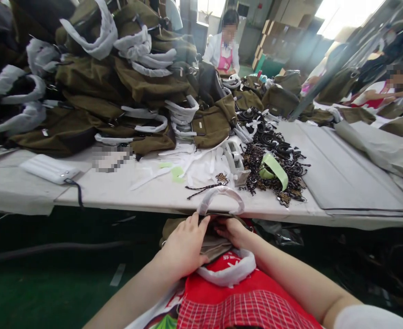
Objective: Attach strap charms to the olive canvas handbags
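An olive-brown handbag rests in front of me, between the table edge and my red apron. Its two handles are wrapped in white paper: one handle arches over the table edge, the other lies against the apron. My left hand grips the left side of the bag's mouth, thumb towards me and fingers at the far rim. Curled fingers of my right hand hold the right side of the opening, the tips partly hidden inside. Beyond the bag, a cord with a patterned charm lies on the table.
Olive handbags are heaped at the left. A tape dispenser stands beside piled black cords and charms, topped by a green strip. A white power bank lies left. Co-workers sit across and at right.
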Motion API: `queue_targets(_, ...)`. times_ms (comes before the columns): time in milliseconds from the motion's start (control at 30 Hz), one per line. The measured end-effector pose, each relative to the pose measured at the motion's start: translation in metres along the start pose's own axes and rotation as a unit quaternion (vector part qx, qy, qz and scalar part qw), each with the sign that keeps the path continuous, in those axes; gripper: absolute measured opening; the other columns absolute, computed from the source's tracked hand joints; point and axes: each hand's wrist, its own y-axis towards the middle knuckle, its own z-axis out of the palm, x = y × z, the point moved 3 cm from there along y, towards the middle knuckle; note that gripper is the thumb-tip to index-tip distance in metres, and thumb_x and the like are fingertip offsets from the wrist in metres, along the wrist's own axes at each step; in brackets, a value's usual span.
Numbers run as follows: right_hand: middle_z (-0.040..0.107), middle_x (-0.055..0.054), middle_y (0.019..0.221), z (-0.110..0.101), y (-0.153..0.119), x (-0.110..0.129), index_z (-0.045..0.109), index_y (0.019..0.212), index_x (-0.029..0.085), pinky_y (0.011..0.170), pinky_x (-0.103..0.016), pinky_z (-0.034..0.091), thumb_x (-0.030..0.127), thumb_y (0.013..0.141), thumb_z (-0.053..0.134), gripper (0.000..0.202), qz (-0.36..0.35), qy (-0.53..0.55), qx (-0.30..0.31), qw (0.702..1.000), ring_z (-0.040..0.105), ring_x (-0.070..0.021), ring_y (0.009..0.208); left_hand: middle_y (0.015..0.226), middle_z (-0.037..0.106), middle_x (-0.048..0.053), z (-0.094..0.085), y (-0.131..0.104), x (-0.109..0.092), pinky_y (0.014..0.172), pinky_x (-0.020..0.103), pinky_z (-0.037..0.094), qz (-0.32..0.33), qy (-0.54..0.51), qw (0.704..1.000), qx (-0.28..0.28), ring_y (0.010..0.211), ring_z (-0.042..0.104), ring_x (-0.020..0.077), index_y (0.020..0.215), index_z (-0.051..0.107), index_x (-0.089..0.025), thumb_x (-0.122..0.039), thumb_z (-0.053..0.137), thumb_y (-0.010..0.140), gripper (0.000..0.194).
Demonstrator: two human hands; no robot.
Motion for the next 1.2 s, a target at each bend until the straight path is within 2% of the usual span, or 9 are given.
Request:
queue_targets(200,0.063,-0.006,0.072,-0.001,-0.004,-0.004,0.055,0.079,0.021,0.064,-0.031,0.058,0.012,0.084,0.04,0.018,0.007,0.045,-0.016,0.999,0.065,-0.0173,0.065,0.156,0.03,0.022,0.004,-0.004,-0.004,0.112,0.045,0.035,0.014,0.005,1.0,-0.001,0.138,0.04,0.0373,0.151,0.031,-0.02,-0.039,0.078,0.067,0.098)
queue_targets(367,0.065,-0.006,0.074,-0.004,-0.007,-0.002,0.055,0.078,0.022,0.067,-0.031,0.059,0.01,0.082,0.041,0.018,-0.017,0.03,-0.025,0.999,0.067,-0.0189,0.074,0.156,0.031,0.02,0.006,-0.004,-0.003,0.111,0.046,0.037,0.019,0.007,1.0,-0.001,0.138,0.041,0.0371,0.151,0.031,-0.022,-0.04,0.078,0.068,0.097)
queue_targets(500,0.067,-0.009,0.079,-0.004,-0.008,-0.002,0.059,0.084,0.019,0.062,-0.027,0.057,0.014,0.089,0.039,0.021,-0.028,-0.036,-0.026,0.999,0.067,-0.0169,0.071,0.155,0.032,0.02,0.008,0.0,0.004,0.112,0.044,0.036,0.037,0.003,0.999,-0.018,0.139,0.04,0.0354,0.151,0.029,-0.021,-0.043,0.078,0.068,0.099)
queue_targets(600,0.068,-0.01,0.074,-0.005,-0.01,-0.001,0.063,0.084,0.017,0.055,-0.027,0.054,0.022,0.096,0.038,0.028,-0.046,-0.136,-0.026,0.989,0.064,-0.0174,0.061,0.155,0.032,0.019,0.009,0.002,0.009,0.112,0.043,0.036,0.036,0.001,0.999,-0.028,0.139,0.04,0.0346,0.151,0.03,-0.022,-0.045,0.077,0.069,0.097)
queue_targets(667,0.069,-0.012,0.073,-0.006,-0.015,0.004,0.067,0.086,0.015,0.059,-0.03,0.055,0.023,0.096,0.04,0.029,-0.071,-0.224,-0.028,0.971,0.066,-0.0202,0.064,0.155,0.032,0.018,0.01,0.003,0.01,0.113,0.044,0.036,0.033,-0.002,0.999,-0.03,0.139,0.04,0.0347,0.151,0.031,-0.023,-0.046,0.076,0.069,0.096)
queue_targets(800,0.073,-0.022,0.095,-0.002,-0.025,0.019,0.072,0.096,0.009,0.087,-0.042,0.052,0.018,0.089,0.051,0.024,-0.143,-0.393,-0.031,0.908,0.068,-0.0316,0.094,0.155,0.032,0.019,0.008,0.003,0.01,0.112,0.046,0.036,0.026,-0.005,0.999,-0.025,0.138,0.04,0.0364,0.151,0.032,-0.023,-0.046,0.078,0.067,0.099)
queue_targets(900,0.072,-0.026,0.102,0.009,-0.028,0.03,0.073,0.098,0.007,0.093,-0.047,0.048,0.019,0.088,0.053,0.026,-0.181,-0.469,-0.015,0.864,0.067,-0.0369,0.1,0.153,0.035,0.019,0.005,0.001,0.011,0.111,0.045,0.039,0.026,-0.002,0.999,-0.025,0.136,0.043,0.0362,0.151,0.032,-0.022,-0.044,0.079,0.066,0.1)
queue_targets(1067,0.073,-0.024,0.103,0.019,-0.024,0.037,0.073,0.102,0.007,0.09,-0.04,0.05,0.017,0.094,0.043,0.033,-0.201,-0.521,-0.004,0.829,0.069,-0.0317,0.096,0.154,0.034,0.018,0.004,-0.002,0.016,0.113,0.043,0.037,0.009,-0.017,0.999,-0.026,0.138,0.042,0.0341,0.151,0.032,-0.022,-0.043,0.077,0.068,0.097)
queue_targets(1200,0.075,-0.014,0.102,0.021,-0.025,0.035,0.076,0.1,0.015,0.087,-0.031,0.05,0.022,0.096,0.046,0.031,-0.225,-0.528,0.058,0.817,0.07,-0.0246,0.093,0.155,0.033,0.016,0.007,-0.003,0.02,0.115,0.042,0.035,0.004,-0.025,0.999,-0.032,0.14,0.039,0.033,0.151,0.031,-0.022,-0.045,0.078,0.066,0.099)
